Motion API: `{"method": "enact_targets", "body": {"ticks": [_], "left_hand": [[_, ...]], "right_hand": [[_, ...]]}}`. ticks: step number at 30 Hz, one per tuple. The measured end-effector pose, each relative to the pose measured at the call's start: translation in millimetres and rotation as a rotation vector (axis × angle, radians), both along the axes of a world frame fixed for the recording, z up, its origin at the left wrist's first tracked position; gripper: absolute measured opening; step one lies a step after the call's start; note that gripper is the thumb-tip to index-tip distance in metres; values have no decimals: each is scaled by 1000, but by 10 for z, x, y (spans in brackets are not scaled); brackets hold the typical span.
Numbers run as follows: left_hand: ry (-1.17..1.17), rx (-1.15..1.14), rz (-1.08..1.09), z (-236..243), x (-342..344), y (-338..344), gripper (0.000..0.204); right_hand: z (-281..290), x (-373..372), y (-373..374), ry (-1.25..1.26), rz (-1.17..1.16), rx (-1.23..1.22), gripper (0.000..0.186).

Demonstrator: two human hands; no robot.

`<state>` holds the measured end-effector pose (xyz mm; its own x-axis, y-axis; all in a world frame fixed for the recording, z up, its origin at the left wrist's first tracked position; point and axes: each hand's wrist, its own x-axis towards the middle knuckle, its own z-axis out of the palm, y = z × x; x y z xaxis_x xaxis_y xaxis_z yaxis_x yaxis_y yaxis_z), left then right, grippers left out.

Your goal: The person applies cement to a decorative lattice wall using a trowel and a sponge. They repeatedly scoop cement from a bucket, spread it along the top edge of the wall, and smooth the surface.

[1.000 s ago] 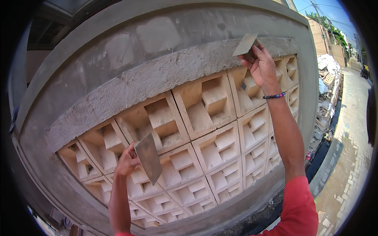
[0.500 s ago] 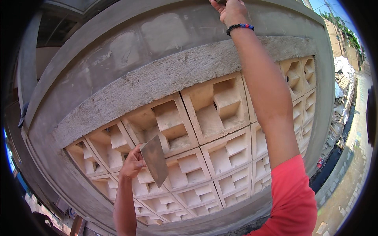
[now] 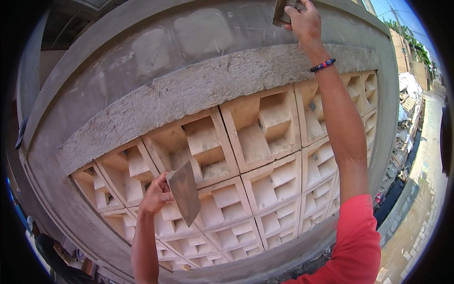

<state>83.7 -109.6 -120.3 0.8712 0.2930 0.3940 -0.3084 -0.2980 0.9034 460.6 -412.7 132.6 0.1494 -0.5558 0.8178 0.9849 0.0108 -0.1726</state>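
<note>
My left hand (image 3: 156, 195) is closed round the edge of a flat, greyish-brown plate (image 3: 185, 193), held tilted in front of the cream ventilation blocks (image 3: 235, 163). Whether the plate has a handle behind it I cannot see. Raised high at the top, my right hand (image 3: 305, 22) grips a small, dark, flat-sided scraper-like tool (image 3: 283, 11) by its edge. That tool is against or just off the smooth grey plastered wall (image 3: 156, 49); which of the two I cannot tell. Between wall plaster and blocks runs a rough, lighter cement band (image 3: 189, 92).
A raised grey moulding (image 3: 90, 45) curves along the wall's upper left. At the lower left a person in dark clothing (image 3: 52, 253) is partly visible. On the right lie white sacks and rubble (image 3: 409, 90), a dark drainage ditch (image 3: 395, 182) and a paved path (image 3: 425, 189).
My right hand has come down and to the right, bringing its tool into view. The left hand and plate have barely moved. A person has appeared at the lower left.
</note>
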Motion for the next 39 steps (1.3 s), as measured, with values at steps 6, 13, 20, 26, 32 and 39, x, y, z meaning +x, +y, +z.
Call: {"method": "enact_targets", "body": {"ticks": [6, 13, 20, 26, 32, 39], "left_hand": [[18, 19, 40, -48, 33, 76, 64], [3, 13, 74, -60, -25, 45, 62], [20, -3, 70, -30, -2, -15, 62], [17, 23, 42, -54, 8, 100, 64], [22, 33, 43, -27, 25, 91, 62], [4, -5, -2, -64, 5, 127, 60]], "right_hand": [[194, 637, -454, -110, -370, -114, 42], [511, 576, 40, -295, -493, -95, 38], [602, 165, -587, 304, -282, -342, 38], [558, 316, 7, -245, -510, -240, 43], [799, 1154, -502, 48, -613, -129, 41], [432, 841, -611, 1, 771, 200, 33]]}}
